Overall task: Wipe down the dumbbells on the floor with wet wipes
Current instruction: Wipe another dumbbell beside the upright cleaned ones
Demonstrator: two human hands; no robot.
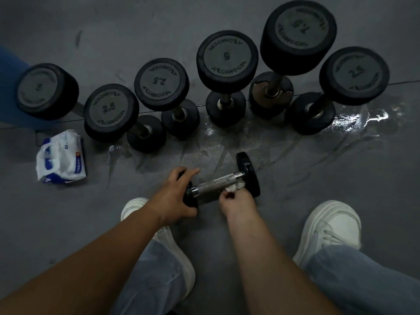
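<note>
Now both hands hold the small dumbbell (pixel 221 180): left hand (pixel 175 196) gripping its end, right hand (pixel 236 200) at its handle.

The six upright dumbbells carry raised print on their round top faces. The far-left dumbbell (pixel 43 87) is blurred and its number cannot be read for sure. The second dumbbell (pixel 109 109) shows "2.5" in the middle and "TECHNOGYM" along the rim. The third dumbbell (pixel 160 80) shows "2.5" upside down and the same brand. The fourth dumbbell (pixel 226 56) shows "5" and "TECHNOGYM". The fifth dumbbell (pixel 300 23) shows "7.5" upside down, with the brand below. The sixth dumbbell (pixel 355 72) shows "2.5"; its rim letters are blurred. The wet wipes pack (pixel 61 155) has blue print, too small to read.
</note>
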